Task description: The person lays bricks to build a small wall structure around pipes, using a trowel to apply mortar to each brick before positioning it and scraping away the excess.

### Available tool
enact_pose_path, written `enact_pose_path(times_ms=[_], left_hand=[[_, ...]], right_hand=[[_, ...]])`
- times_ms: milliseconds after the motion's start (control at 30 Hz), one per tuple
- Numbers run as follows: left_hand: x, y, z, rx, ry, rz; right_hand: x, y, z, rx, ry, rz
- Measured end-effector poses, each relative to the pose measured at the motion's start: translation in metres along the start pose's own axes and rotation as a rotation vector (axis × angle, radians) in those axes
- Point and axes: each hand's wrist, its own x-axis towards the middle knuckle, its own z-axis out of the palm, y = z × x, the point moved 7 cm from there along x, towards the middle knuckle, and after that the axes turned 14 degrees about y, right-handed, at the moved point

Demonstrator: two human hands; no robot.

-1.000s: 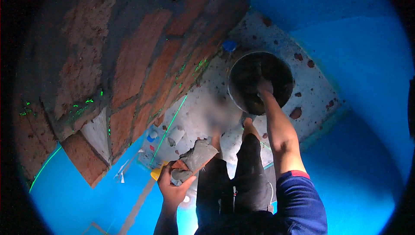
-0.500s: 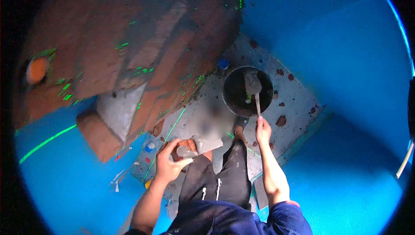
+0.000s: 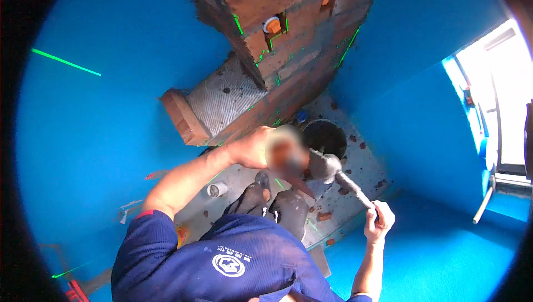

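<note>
My left hand (image 3: 252, 147) reaches across to the middle, its fingers closed round a reddish-brown piece of brick (image 3: 282, 152) that a blur partly covers. Lower right, my right hand (image 3: 380, 220) grips the long pale handle of a trowel (image 3: 327, 167). Its grey, mortar-smeared head points at the brick piece; whether the two touch cannot be made out. Just beyond the trowel head, a round dark bucket (image 3: 326, 135) stands on the floor.
A brick wall (image 3: 288, 2) with an orange-capped pipe fitting (image 3: 272, 25) rises ahead. At its foot is a ledge (image 3: 227, 96) with a combed grey top. Brick scraps (image 3: 323, 216) and a white cylinder (image 3: 217, 189) lie on the floor. Blue walls (image 3: 411, 107) enclose the corner.
The trowel has come out of the bucket, back and rightward toward me. My left hand has moved up and to the right with the brick piece. The view has shifted, showing a bright window.
</note>
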Motion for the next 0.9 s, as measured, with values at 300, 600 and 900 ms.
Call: enact_pose_path(times_ms=[300,600,900], left_hand=[[0.005,0.071,-0.020,0.042,-0.081,0.061],[-0.003,0.090,-0.041,0.017,0.032,0.117],[0.008,0.117,-0.052,0.197,0.334,-0.021]], right_hand=[[0.010,-0.069,-0.051,-0.434,0.067,-0.481],[-0.020,-0.040,-0.051,-0.250,0.189,0.076],[0.007,-0.088,-0.016,0.002,0.211,-0.019]])
